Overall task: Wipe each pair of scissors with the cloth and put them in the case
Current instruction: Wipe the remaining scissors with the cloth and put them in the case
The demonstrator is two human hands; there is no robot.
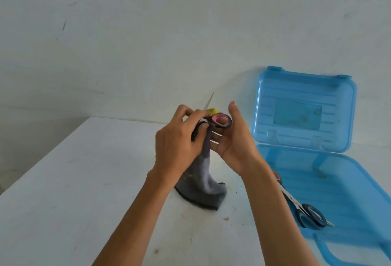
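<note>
I hold a pair of scissors (220,122) with a dark, pink-lined handle ring and a yellow part above the table, blade pointing up and away. My right hand (234,140) grips the handle ring. My left hand (179,140) pinches the grey cloth (203,183) against the scissors; the cloth hangs down and its lower end rests on the table. The open blue plastic case (347,183) lies at the right, lid upright against the wall. Inside it lie scissors with dark handles (311,215) and part of an orange-handled pair (277,177), half hidden by my right forearm.
The white table (74,191) meets a pale wall at the back; its left edge runs diagonally toward me. Small dark specks of dirt (226,218) dot the table surface near the cloth.
</note>
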